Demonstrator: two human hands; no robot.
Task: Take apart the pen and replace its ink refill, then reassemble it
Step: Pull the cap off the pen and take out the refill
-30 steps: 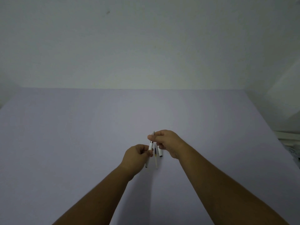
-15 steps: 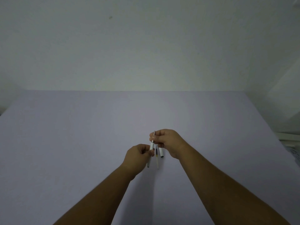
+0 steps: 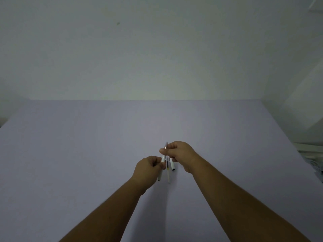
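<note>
A slim white pen (image 3: pixel 163 158) is held upright-tilted above the table, tip pointing away from me. My right hand (image 3: pixel 180 154) pinches its front end near the metal tip. My left hand (image 3: pixel 148 169) grips the white barrel lower down, whose rear end sticks out below the fist. Beneath them on the table lie a thin clear ink refill (image 3: pixel 168 169) with a dark section and a white pen cap (image 3: pixel 172 165) with a dark end, side by side.
The lavender table (image 3: pixel 87 154) stretches wide around the hands, with a pale wall behind its far edge. At the right edge some white objects (image 3: pixel 312 154) sit beside the table.
Both hands keep their grip on the pen and stay nearly in place; the fingers shift slightly on it. The refill and cap on the table have not moved.
</note>
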